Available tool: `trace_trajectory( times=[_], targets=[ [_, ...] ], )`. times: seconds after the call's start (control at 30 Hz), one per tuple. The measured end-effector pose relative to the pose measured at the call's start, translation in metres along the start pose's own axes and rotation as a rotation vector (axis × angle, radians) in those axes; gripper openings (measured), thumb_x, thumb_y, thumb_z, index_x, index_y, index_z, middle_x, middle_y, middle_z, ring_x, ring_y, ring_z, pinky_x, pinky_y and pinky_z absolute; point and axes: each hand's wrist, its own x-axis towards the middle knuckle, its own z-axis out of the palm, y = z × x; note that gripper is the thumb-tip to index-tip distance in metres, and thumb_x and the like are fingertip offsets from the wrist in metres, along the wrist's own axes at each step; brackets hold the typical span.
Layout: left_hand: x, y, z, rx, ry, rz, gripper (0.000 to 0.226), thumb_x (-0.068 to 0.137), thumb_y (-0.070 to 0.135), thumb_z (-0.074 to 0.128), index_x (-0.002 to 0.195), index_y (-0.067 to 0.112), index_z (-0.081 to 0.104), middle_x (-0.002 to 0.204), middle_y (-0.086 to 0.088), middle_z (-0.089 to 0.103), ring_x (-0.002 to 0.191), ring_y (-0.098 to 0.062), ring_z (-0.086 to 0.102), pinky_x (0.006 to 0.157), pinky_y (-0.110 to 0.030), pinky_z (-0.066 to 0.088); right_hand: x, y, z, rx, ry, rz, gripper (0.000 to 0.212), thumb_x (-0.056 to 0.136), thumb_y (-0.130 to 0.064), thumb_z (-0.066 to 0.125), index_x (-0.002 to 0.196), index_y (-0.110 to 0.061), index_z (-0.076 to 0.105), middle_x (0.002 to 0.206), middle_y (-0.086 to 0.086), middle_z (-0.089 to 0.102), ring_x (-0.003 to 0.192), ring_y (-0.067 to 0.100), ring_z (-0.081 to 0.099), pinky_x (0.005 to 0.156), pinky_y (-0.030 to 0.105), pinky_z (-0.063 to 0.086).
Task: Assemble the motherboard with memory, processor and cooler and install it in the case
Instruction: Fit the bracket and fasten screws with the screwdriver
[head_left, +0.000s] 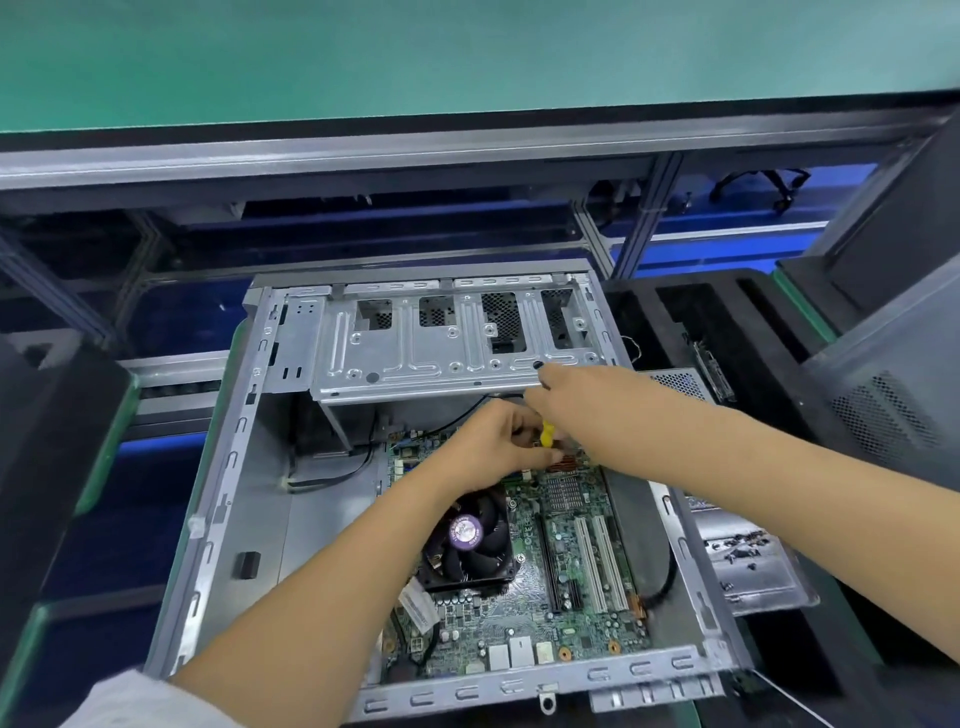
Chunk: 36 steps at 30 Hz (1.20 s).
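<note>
1. Motherboard (561, 597) lies inside the open case (270, 447), cooler (467, 540) fitted.
2. Right hand (576, 400) grips a yellow-handled screwdriver (546, 434); left hand (493, 441) has fingers curled at its tip, apparently pinching a screw, which I cannot see.
3. Risk: tip slips, gouging board traces; a dropped screw could lodge under the board.
4. Metal tray (769, 587) beside the case holds loose dark screws (740, 545).

Electronics assembly workshop, green workbench (467, 62), foam trays (727, 322)
</note>
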Motion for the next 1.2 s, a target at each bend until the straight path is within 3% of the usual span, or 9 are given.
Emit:
trace_trajectory(
  times=[0.1,0.17,0.27,0.43,0.57,0.73,0.9,1.03,1.2],
  targets=[
    [-0.001,-0.002,0.003,-0.035,0.027,-0.003,0.028,0.078,0.016,0.078,0.064,0.018,0.055,0.042,0.013,0.026,0.046,-0.003,0.021,0.057,-0.027,0.018,0.001,-0.006,-0.003,-0.104,0.033,0.013,0.019,0.094,-0.021,0.054,0.112,-0.014,0.056,0.108,0.004,0.058,0.094,0.025,0.062,0.061,0.033,0.039],
    [-0.002,-0.002,0.004,-0.036,0.043,0.017,0.028,0.078,0.012,0.078,0.063,0.025,0.059,0.042,0.013,0.039,0.045,-0.001,0.027,0.056,-0.024,0.026,0.001,-0.008,-0.002,-0.151,0.042,0.049,0.025,0.098,-0.036,0.046,0.105,-0.015,0.059,0.105,0.001,0.063,0.096,0.024,0.063,0.06,0.03,0.035],
    [-0.002,0.0,0.003,0.043,-0.011,0.011,0.01,0.082,0.017,0.075,0.086,0.008,0.072,0.077,-0.021,0.069,0.054,-0.011,0.04,0.058,-0.026,0.033,0.0,-0.007,0.002,-0.133,0.024,0.114,0.052,0.098,-0.054,0.028,0.098,-0.015,0.061,0.099,0.001,0.065,0.094,0.024,0.062,0.056,0.027,0.03],
    [0.003,0.0,0.002,0.148,-0.014,0.03,0.017,0.081,0.024,0.075,0.09,0.01,0.072,0.075,-0.023,0.064,0.052,-0.013,0.035,0.058,-0.028,0.025,-0.005,0.001,0.01,0.01,0.041,0.152,0.044,0.1,-0.046,0.031,0.102,-0.012,0.059,0.102,0.006,0.064,0.093,0.026,0.063,0.063,0.031,0.037],
    [0.001,0.001,0.0,0.14,-0.042,0.016,0.017,0.076,0.023,0.08,0.087,0.017,0.069,0.051,0.018,0.049,0.045,0.0,0.036,0.052,-0.009,0.03,-0.015,0.003,0.013,0.114,0.074,0.16,0.039,0.099,-0.044,0.037,0.106,-0.01,0.055,0.1,0.009,0.063,0.092,0.029,0.062,0.061,0.03,0.033],
    [0.0,-0.011,-0.027,0.229,-0.08,-0.132,0.023,0.079,0.021,0.077,0.1,0.024,0.067,0.048,0.013,0.027,0.045,-0.006,0.025,0.057,-0.021,0.025,-0.038,0.014,-0.004,0.239,0.156,0.239,0.028,0.095,-0.038,0.045,0.09,-0.012,0.053,0.067,-0.001,0.044,0.058,0.017,0.044,0.046,0.027,0.03],
    [-0.006,-0.016,-0.024,0.328,-0.065,-0.19,0.009,0.078,0.021,0.078,0.083,0.022,0.07,0.075,-0.004,0.052,0.071,-0.02,0.05,0.07,-0.026,0.043,-0.055,0.026,-0.027,0.359,0.252,0.246,0.024,0.091,-0.034,0.05,0.081,-0.012,0.052,0.062,0.003,0.051,0.052,0.016,0.045,0.045,0.026,0.033],
    [-0.002,-0.008,-0.014,0.401,-0.028,-0.136,0.017,0.076,0.024,0.08,0.087,0.029,0.067,0.058,-0.004,0.045,0.056,-0.01,0.054,0.053,-0.033,0.034,-0.059,0.03,-0.031,0.449,0.269,0.259,0.02,0.091,-0.03,0.051,0.08,-0.013,0.054,0.059,0.001,0.051,0.048,0.014,0.042,0.044,0.025,0.032],
    [0.008,-0.007,-0.005,0.646,0.061,-0.208,0.011,0.081,0.031,0.074,0.087,0.036,0.068,0.069,0.016,0.053,0.072,-0.008,0.055,0.062,-0.025,0.039,-0.063,0.033,-0.024,0.39,0.285,0.253,0.02,0.091,-0.029,0.048,0.083,-0.015,0.06,0.064,0.001,0.057,0.053,0.017,0.052,0.048,0.029,0.043]
  ],
)
